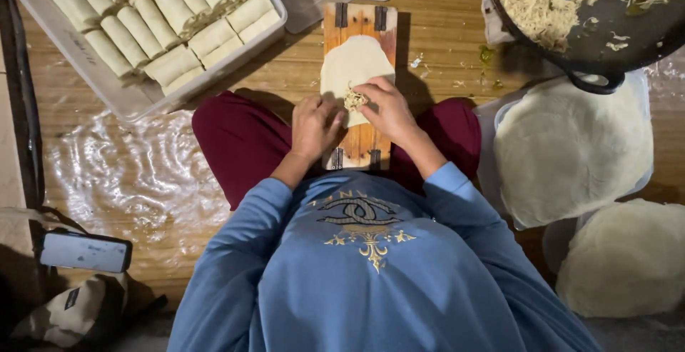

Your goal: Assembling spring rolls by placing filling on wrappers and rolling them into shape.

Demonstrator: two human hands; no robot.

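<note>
Blue sleeves point(235, 266) frame the lower view, above maroon trousers point(235, 138). Both hands meet on a pale wrapper point(353, 63) spread on a wooden board point(360, 141) between the knees. Right hand point(389, 109) has its fingers pinched on a tuft of shredded filling point(354, 99) at the wrapper's near edge; left hand point(314, 125) rests curled beside it, holding nothing I can make out. Finished rolls point(153, 20) fill a tray point(114, 95) far left. A dark pan point(606, 38) of filling sits far right, above stacked wrappers point(571, 152). A phone point(84, 251) lies on the floor point(128, 173).

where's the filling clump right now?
Head view, centre: the filling clump sits on the round wrapper on the wooden board, at the right hand fingertips.
</note>
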